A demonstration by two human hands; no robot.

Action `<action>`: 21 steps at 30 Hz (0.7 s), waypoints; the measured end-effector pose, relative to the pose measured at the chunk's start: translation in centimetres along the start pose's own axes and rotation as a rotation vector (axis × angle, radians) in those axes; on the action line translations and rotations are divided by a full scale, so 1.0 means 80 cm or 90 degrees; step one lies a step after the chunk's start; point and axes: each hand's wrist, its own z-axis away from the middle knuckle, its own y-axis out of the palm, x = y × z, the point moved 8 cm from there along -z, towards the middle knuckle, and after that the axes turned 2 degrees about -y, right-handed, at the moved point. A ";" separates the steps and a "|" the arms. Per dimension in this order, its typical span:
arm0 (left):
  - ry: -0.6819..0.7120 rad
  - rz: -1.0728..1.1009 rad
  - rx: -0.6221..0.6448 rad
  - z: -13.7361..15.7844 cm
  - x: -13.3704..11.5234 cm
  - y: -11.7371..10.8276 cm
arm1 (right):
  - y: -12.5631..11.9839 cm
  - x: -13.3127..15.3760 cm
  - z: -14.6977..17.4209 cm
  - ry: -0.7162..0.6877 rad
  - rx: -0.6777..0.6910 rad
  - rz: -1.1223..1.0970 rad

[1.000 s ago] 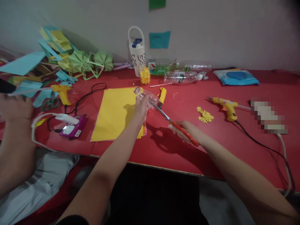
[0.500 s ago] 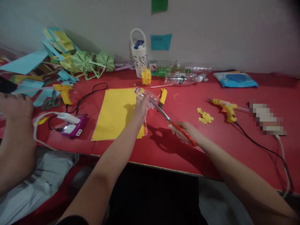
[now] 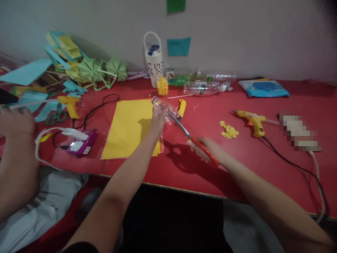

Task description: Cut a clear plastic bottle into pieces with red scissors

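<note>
My left hand is closed around a clear plastic bottle piece, whose purple-ringed neck points up and left. Long scissors with red handles are in my right hand, its fingers wrapped about the grips. The blades reach up and left to the clear plastic, their tips partly hidden against it. Beneath my left forearm lies a stack of yellow paper. Just behind the bottle piece is a yellow-handled cutter.
To the right are yellow paper stars and a yellow glue gun with a trailing cord. Plastic bottles and a white tumbler stand or lie along the wall. At left are a purple power adapter, another glue gun and a co-worker's arm.
The whole view has shifted slightly. My hands, the scissors and the bottle piece keep nearly the same arrangement, with the blades still at the plastic.
</note>
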 end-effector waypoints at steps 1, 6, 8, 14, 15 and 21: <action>0.003 0.003 0.002 -0.001 0.000 -0.001 | 0.000 0.000 0.000 -0.001 -0.004 0.005; 0.018 0.006 0.002 0.000 -0.003 0.000 | 0.002 -0.003 -0.004 0.000 -0.013 0.035; 0.019 0.001 -0.008 0.001 -0.005 0.000 | 0.003 -0.006 -0.005 0.007 -0.015 0.034; -0.001 0.009 -0.033 -0.001 -0.004 -0.001 | 0.008 -0.002 -0.003 0.016 -0.008 -0.005; -0.002 0.007 -0.034 -0.002 -0.004 -0.002 | 0.008 0.000 -0.001 0.018 -0.007 -0.011; 0.001 -0.041 -0.034 -0.002 -0.004 -0.004 | 0.008 0.006 0.002 0.000 0.016 -0.028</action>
